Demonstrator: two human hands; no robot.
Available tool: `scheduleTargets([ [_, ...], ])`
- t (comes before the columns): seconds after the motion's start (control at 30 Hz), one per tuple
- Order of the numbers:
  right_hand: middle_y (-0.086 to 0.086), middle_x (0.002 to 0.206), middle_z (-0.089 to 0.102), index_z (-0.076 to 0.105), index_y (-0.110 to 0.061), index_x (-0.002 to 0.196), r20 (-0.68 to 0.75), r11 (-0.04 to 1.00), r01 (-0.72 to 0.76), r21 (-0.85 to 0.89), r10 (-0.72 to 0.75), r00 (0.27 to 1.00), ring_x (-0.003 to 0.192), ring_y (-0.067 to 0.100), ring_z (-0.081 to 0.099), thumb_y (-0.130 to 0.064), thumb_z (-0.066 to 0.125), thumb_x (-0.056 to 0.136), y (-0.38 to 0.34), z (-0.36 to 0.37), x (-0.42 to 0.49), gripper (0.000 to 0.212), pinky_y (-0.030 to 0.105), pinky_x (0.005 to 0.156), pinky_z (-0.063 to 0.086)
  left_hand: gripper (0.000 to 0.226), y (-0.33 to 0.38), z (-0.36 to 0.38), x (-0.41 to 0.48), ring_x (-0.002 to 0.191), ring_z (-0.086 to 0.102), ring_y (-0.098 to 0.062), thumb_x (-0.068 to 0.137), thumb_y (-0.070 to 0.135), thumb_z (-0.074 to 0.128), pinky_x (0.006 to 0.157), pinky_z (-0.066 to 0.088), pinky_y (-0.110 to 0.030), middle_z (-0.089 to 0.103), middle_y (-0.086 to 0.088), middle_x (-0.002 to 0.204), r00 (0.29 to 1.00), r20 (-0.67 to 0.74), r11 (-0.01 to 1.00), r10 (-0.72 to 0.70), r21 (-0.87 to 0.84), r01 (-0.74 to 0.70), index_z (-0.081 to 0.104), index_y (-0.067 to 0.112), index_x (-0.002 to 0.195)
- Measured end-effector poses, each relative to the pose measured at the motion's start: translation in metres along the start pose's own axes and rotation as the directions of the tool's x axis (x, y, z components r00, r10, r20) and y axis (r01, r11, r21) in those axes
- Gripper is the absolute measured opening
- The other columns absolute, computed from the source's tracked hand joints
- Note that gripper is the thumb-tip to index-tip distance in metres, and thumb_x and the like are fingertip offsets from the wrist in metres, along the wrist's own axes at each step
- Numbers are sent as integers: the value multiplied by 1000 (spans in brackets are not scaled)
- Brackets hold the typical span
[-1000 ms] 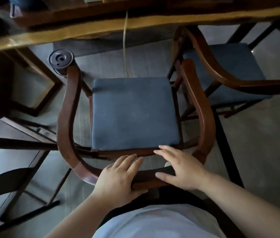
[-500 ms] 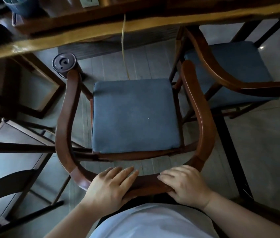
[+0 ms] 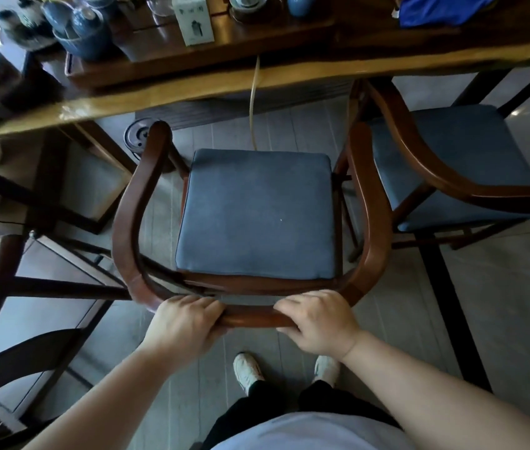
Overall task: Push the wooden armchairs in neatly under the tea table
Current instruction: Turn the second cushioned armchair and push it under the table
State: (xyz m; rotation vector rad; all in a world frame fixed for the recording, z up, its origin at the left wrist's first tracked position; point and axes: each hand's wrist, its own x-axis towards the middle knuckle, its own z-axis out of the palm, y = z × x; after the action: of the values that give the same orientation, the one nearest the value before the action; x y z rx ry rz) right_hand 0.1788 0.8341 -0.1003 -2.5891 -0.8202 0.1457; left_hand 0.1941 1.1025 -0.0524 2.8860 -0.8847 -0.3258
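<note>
Since the seat is not yet under the table, the step in hand is judged to be the forward push.

Tea table (image 3: 192,99): its long near edge runs across the top of the view; the top is crowded with tea ware, so knocks to it should be avoided.

Wooden armchair (image 3: 146,203): it is placed square to the near edge of the tea table, with its blue seat cushion (image 3: 257,216) fully outside that edge. Only the tip of the left armrest is seen close to the edge.

Second armchair (image 3: 435,164): it stands just beside the first one on the right, and its front is already partly under the table. A narrow gap is left between the two armrests, so the push should be kept straight.

Cord (image 3: 252,102): it hangs down from the table edge in front of the seat; it may be caught if the chair is pushed fast.

Left hand (image 3: 185,323): it is closed around the curved back rail, fingers wrapped over the top.

Right hand (image 3: 318,319): it is closed on the same rail, well apart from the left; equal pressure from both is advised.
</note>
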Motion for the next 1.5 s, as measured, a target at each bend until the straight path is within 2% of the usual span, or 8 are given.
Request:
scheduleTargets([
  [0.27, -8, 89, 74, 68, -29, 98, -70, 998, -9, -70, 4, 998, 71, 25, 70, -50, 66, 69, 59, -32, 43, 36, 36, 56, 55, 38, -7, -6, 66, 63, 61, -28, 75, 54, 45, 46, 49, -33, 60, 0, 70, 999, -44, 1000, 0, 2, 0, 52, 17, 75],
  [0.43, -9, 92, 73, 68, -27, 99, 8, 996, 18, -88, -17, 1000, 77, 22, 70, -50, 72, 73, 78, -43, 49, 34, 34, 57, 53, 57, -21, -12, 82, 94, 61, -24, 69, 68, 52, 62, 45, -33, 63, 5, 100, 995, 90, 999, -35, -15, 37, 51, 26, 107],
  [0.57, -6, 88, 72, 68, -24, 96, 9, 997, 7, -73, -7, 1000, 77, 23, 69, -59, 61, 77, 80, -41, 51, 40, 34, 58, 52, 35, -28, -9, 78, 67, 65, -25, 62, 55, 63, 48, 40, -28, 68, 6, 74, 997, 2, 996, -77, -54, 77, 57, 26, 81],
  [0.73, -4, 75, 69, 66, -21, 85, -23, 991, 72, -115, -75, 997, 65, 22, 67, -69, 51, 82, 89, -40, 49, 50, 33, 48, 50, 41, -23, -5, 83, 34, 52, -22, 41, 48, 84, 41, 23, -18, 53, 5, 42, 997, -42, 997, -67, 36, 69, 54, 25, 56],
  [1.0, -3, 78, 71, 66, -23, 88, 31, 996, 56, -75, -54, 998, 70, 25, 68, -70, 51, 76, 144, -73, 36, 50, 36, 58, 54, 30, 35, -9, 118, 77, 63, -26, 78, 52, 61, 57, 33, -29, 67, 0, 80, 985, 8, 985, -170, 18, 170, 60, 23, 86],
  [1.23, 3, 82, 73, 67, -19, 89, 75, 996, 9, -91, -3, 997, 78, 30, 68, -59, 69, 75, 131, -68, 30, 43, 38, 62, 51, 33, 21, 9, 115, 44, 57, -21, 56, 56, 71, 37, 37, -24, 58, 6, 50, 993, -38, 988, -108, 105, 111, 60, 27, 65],
  [1.33, 4, 79, 72, 67, -18, 87, 49, 996, 4, -89, 1, 999, 75, 32, 68, -62, 62, 74, 118, -60, 21, 46, 39, 59, 52, 35, 15, 15, 103, 47, 60, -17, 60, 61, 55, 38, 44, -24, 61, 9, 54, 994, -51, 992, -96, 77, 100, 64, 29, 71],
  [1.5, -4, 66, 67, 63, -22, 76, -24, 990, 67, -127, -70, 997, 60, 24, 66, -67, 49, 75, 116, -53, 12, 48, 33, 45, 48, 37, 17, 17, 93, 51, 61, -14, 60, 63, 54, 38, 44, -23, 63, 12, 57, 993, -45, 990, -112, 77, 115, 66, 31, 74],
])
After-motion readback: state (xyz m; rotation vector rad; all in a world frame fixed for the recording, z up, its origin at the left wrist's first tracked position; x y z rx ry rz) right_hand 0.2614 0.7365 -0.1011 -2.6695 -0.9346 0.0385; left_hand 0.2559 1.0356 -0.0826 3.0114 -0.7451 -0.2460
